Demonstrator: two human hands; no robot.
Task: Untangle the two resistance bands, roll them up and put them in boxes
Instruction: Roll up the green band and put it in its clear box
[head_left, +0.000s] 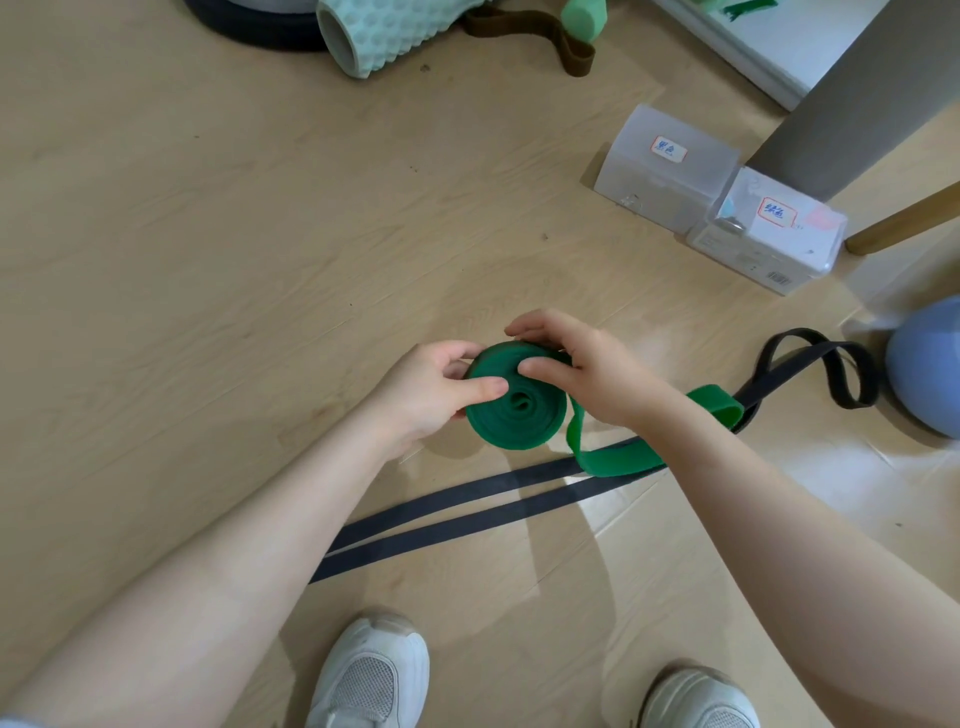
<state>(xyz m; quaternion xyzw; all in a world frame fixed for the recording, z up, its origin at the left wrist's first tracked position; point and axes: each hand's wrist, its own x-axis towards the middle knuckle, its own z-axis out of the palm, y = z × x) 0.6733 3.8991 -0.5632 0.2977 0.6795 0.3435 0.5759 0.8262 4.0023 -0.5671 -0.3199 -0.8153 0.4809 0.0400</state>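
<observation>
Floor (208, 260): pale wood laminate, carrying everything here.
Black resistance band (467, 512): lies flat on the floor, running from near left to a loop at the right, passing under the green tail.
Boxes: two translucent lidded boxes (667, 171) (769, 234), touching side by side at far right, each with a handwritten label.
Green resistance band (511, 405): mostly coiled into a roll held above the floor; its loose tail trails right.
Left hand (431, 395): grip pinches the roll's left side.
Right hand (597, 374): grip curled over the roll's top.
</observation>
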